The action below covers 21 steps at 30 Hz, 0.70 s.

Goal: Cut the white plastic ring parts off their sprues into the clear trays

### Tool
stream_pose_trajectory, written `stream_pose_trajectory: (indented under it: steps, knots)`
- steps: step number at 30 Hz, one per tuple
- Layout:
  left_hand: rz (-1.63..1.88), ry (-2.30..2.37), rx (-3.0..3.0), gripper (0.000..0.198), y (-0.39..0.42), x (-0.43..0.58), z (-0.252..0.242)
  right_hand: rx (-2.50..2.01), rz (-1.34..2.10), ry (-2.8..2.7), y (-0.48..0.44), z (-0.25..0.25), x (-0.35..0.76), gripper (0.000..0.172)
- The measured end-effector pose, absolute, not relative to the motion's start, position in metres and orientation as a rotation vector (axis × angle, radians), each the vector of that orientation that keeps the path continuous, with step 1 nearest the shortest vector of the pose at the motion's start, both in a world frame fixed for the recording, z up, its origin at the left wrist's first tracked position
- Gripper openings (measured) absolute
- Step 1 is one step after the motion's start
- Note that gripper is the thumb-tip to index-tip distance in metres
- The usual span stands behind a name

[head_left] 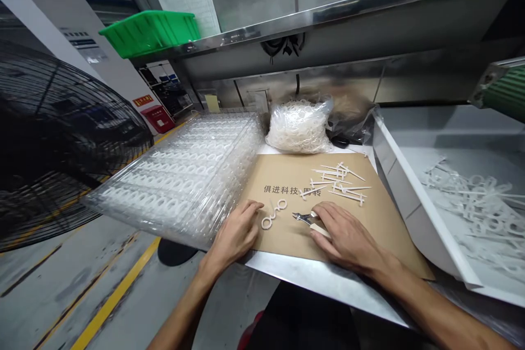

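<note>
Hiding cutter handles (320,231), right hand (346,238)

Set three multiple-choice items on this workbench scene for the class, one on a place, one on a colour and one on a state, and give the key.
1. Where does the bag of white plastic rings lie?
A. On the floor
B. Behind the brown card sheet
C. On the overhead shelf

2. What colour is the plastic crate at upper left?
A. Green
B. Red
C. Blue

3. Which hand holds the side cutters?
A. The left hand
B. Neither hand
C. The right hand

Answers:
1. B, the bag sits just past the card's far edge.
2. A, the crate shows bright green.
3. C, the right hand closes around the handles while the left rests on the card.
</note>
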<state>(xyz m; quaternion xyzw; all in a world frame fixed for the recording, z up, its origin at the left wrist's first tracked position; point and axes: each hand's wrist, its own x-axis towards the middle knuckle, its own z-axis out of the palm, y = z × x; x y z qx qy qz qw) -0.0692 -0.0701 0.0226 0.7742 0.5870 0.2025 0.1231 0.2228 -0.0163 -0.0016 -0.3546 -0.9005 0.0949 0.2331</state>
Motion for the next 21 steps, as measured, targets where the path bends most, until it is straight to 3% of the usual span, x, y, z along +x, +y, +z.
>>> stream_pose_trajectory:
  steps: [2, 7, 21]
  knots:
    - [0.622, 1.831, 2.22, 0.032, -0.076, -0.064, 0.017, -0.972, 0.263, -2.464, -0.016, -0.002, 0.223, 0.034]
    - [0.697, 1.918, 2.189, 0.017, -0.075, -0.054, 0.004, -0.971, 0.318, -2.43, -0.021, 0.002, 0.222, 0.032]
    - [1.385, 1.647, 2.049, 0.016, -0.049, 0.0, 0.028, -1.008, 1.135, -2.157, -0.037, 0.04, 0.222, 0.021]
